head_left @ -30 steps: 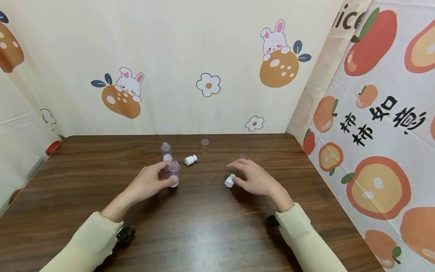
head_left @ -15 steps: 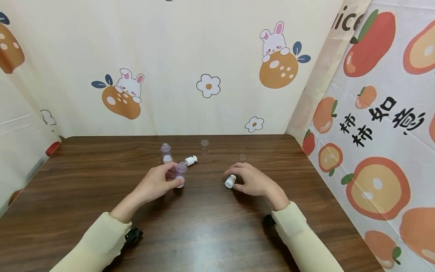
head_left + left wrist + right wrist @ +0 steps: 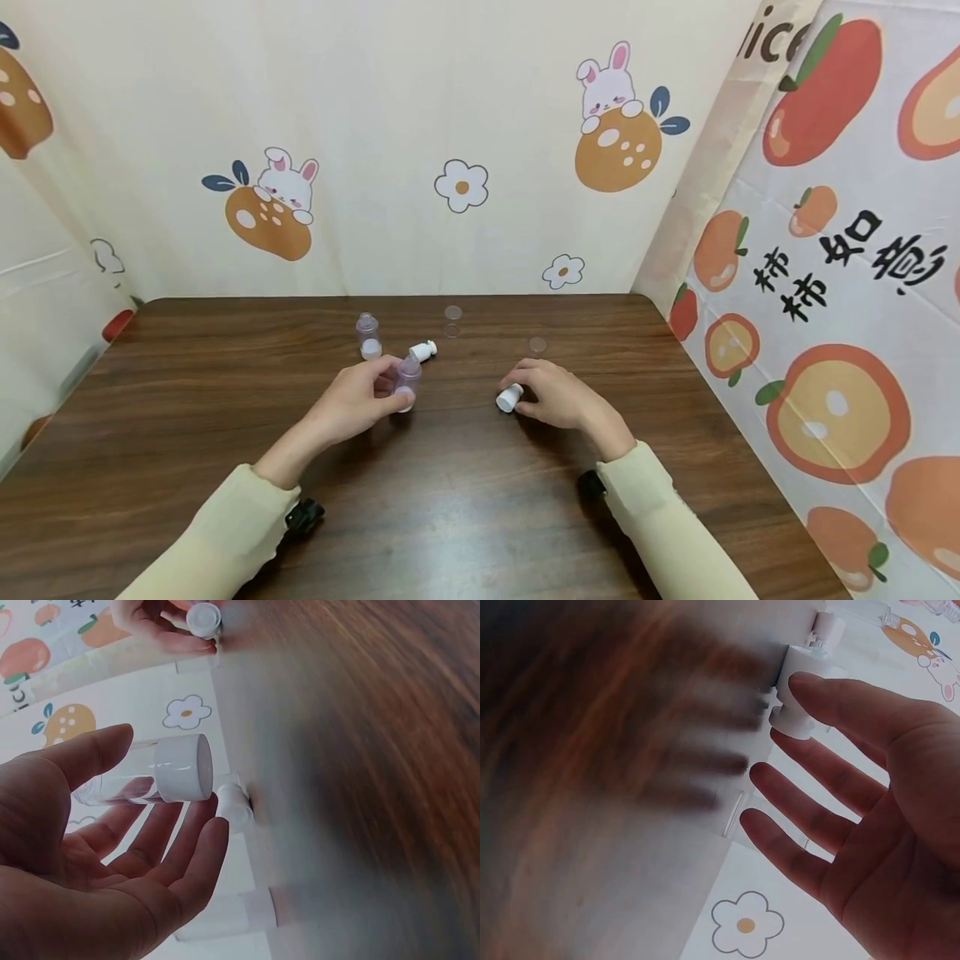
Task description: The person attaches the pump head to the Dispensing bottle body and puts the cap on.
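Holds a clear, white-based bottle (image 3: 408,380) upright in the left hand (image 3: 360,403), over the tabletop (image 3: 450,508); pinches a tilted white cap (image 3: 508,399) in the right hand (image 3: 561,397). Has a second bottle (image 3: 368,337) just beyond the left hand and another cap (image 3: 423,351) near it.

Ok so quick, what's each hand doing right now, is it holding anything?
Left hand: closed around a see-through bottle.
Right hand: closed, pinching a small white piece.
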`<state>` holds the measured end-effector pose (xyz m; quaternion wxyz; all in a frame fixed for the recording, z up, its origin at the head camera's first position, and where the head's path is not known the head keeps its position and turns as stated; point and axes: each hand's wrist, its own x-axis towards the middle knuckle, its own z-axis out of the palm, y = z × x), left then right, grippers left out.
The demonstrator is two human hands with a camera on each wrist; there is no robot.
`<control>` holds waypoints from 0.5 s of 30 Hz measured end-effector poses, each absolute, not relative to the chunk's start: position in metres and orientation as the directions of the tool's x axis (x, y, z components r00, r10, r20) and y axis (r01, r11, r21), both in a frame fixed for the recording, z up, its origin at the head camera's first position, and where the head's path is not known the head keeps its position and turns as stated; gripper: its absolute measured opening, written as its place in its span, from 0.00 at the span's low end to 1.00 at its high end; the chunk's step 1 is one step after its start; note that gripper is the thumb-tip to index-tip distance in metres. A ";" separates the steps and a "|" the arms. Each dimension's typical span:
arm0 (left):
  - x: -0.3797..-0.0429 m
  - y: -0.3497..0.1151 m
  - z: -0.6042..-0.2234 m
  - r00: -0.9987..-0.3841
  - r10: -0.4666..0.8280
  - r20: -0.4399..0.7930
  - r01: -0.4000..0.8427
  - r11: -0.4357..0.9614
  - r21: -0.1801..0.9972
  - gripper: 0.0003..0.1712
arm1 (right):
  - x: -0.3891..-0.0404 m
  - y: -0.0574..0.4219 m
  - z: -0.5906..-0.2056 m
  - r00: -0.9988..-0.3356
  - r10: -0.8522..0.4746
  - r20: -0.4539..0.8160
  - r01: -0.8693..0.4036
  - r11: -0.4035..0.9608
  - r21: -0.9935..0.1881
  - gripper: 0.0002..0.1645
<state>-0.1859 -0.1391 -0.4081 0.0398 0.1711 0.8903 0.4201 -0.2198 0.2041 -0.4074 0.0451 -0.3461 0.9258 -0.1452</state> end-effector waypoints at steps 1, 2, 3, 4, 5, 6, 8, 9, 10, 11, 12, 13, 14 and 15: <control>-0.186 -0.139 -0.408 -0.938 0.340 0.074 0.273 0.590 0.760 0.16 | -0.220 0.204 -0.408 -0.758 -0.652 0.016 -0.625 0.720 -0.302 0.18; -0.186 -0.139 -0.408 -0.937 0.342 0.074 0.275 0.590 0.759 0.16 | -0.220 0.203 -0.408 -0.760 -0.650 0.016 -0.623 0.721 -0.304 0.18; -0.186 -0.139 -0.407 -0.936 0.343 0.074 0.276 0.590 0.759 0.16 | -0.220 0.203 -0.408 -0.760 -0.649 0.019 -0.623 0.720 -0.306 0.17; -0.186 -0.138 -0.407 -0.937 0.341 0.071 0.272 0.589 0.761 0.16 | -0.220 0.203 -0.408 -0.760 -0.650 0.022 -0.624 0.719 -0.306 0.16; -0.185 -0.138 -0.407 -0.937 0.342 0.070 0.271 0.587 0.763 0.16 | -0.219 0.203 -0.408 -0.758 -0.651 0.026 -0.626 0.717 -0.305 0.15; -0.185 -0.138 -0.406 -0.937 0.341 0.071 0.270 0.585 0.765 0.16 | -0.220 0.203 -0.408 -0.756 -0.653 0.031 -0.630 0.715 -0.305 0.14; -0.185 -0.137 -0.406 -0.938 0.339 0.068 0.266 0.579 0.770 0.16 | -0.220 0.203 -0.408 -0.755 -0.655 0.033 -0.632 0.713 -0.303 0.12; -0.185 -0.137 -0.405 -0.939 0.337 0.068 0.263 0.578 0.772 0.16 | -0.220 0.203 -0.408 -0.758 -0.651 0.030 -0.627 0.716 -0.306 0.11; -0.185 -0.137 -0.405 -0.940 0.334 0.067 0.261 0.578 0.773 0.16 | -0.221 0.203 -0.408 -0.763 -0.646 0.024 -0.620 0.721 -0.309 0.11; -0.185 -0.136 -0.405 -0.941 0.331 0.065 0.257 0.580 0.773 0.16 | -0.221 0.202 -0.408 -0.769 -0.639 0.016 -0.610 0.727 -0.316 0.11; -0.185 -0.136 -0.405 -0.941 0.332 0.065 0.258 0.581 0.772 0.17 | -0.221 0.202 -0.407 -0.777 -0.629 0.005 -0.597 0.735 -0.323 0.11; -0.185 -0.135 -0.405 -0.941 0.332 0.064 0.258 0.581 0.772 0.17 | -0.221 0.201 -0.406 -0.786 -0.618 -0.006 -0.582 0.744 -0.329 0.11; -0.185 -0.135 -0.404 -0.942 0.331 0.063 0.256 0.582 0.772 0.17 | -0.221 0.201 -0.405 -0.795 -0.607 -0.014 -0.567 0.751 -0.337 0.12; -0.185 -0.134 -0.404 -0.942 0.331 0.064 0.257 0.583 0.770 0.17 | -0.221 0.201 -0.404 -0.801 -0.599 -0.016 -0.558 0.756 -0.342 0.12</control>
